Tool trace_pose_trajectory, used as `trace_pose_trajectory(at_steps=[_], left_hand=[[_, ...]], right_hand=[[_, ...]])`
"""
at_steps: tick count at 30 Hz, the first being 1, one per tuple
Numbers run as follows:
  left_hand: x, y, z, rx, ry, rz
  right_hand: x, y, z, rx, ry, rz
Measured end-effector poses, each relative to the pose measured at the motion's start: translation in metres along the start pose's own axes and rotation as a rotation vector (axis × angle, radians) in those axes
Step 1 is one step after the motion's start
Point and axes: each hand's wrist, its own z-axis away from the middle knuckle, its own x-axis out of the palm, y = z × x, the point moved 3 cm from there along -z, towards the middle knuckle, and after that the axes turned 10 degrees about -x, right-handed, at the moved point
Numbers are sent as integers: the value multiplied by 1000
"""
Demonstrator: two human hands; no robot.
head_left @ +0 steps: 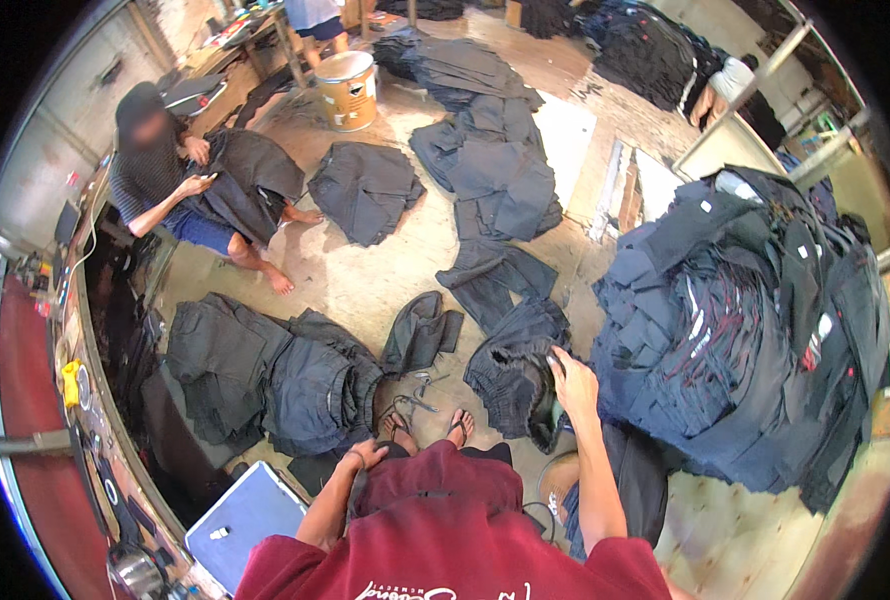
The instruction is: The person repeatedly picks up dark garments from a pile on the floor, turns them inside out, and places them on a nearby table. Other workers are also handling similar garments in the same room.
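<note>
My right hand (575, 385) is closed on the gathered waistband of a pair of dark trousers (510, 345). The waist opening faces up toward me, and the legs trail away over the floor. My left hand (368, 456) lies against my left thigh with its fingers loosely laid down, apart from the garments. Left of my feet, a stack of dark elastic-waist trousers (315, 385) spreads over the floor. A smaller dark piece of clothing (420, 333) lies crumpled between that stack and the held pair.
A large heap of dark garments (735, 320) rises at my right. More folded dark clothes (495, 165) run toward the back. At the left sits a co-worker (165, 170) handling dark cloth. A drum (347, 92) stands behind, and a blue-topped box (250, 525) is near my left.
</note>
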Motion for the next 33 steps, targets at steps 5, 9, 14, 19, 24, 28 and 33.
trace_pose_trajectory(at_steps=[5,9,14,19,24,28,33], left_hand=[[47,-34,1,-279,60,324],[23,-3,16,-242,210,389],[-25,46,29,-176,306,444],[-37,84,24,-95,326,416],[-39,106,-41,51,188,232],[-24,116,-146,41,7,50],[-9,112,-331,26,-6,-81]], right_hand=[[81,55,34,115,-192,2],[207,94,101,351,-593,-130],[295,65,145,241,-805,-435],[282,72,114,293,-558,-483],[263,98,122,568,-280,-632],[258,61,165,696,-241,-633],[248,0,180,666,-243,-258]])
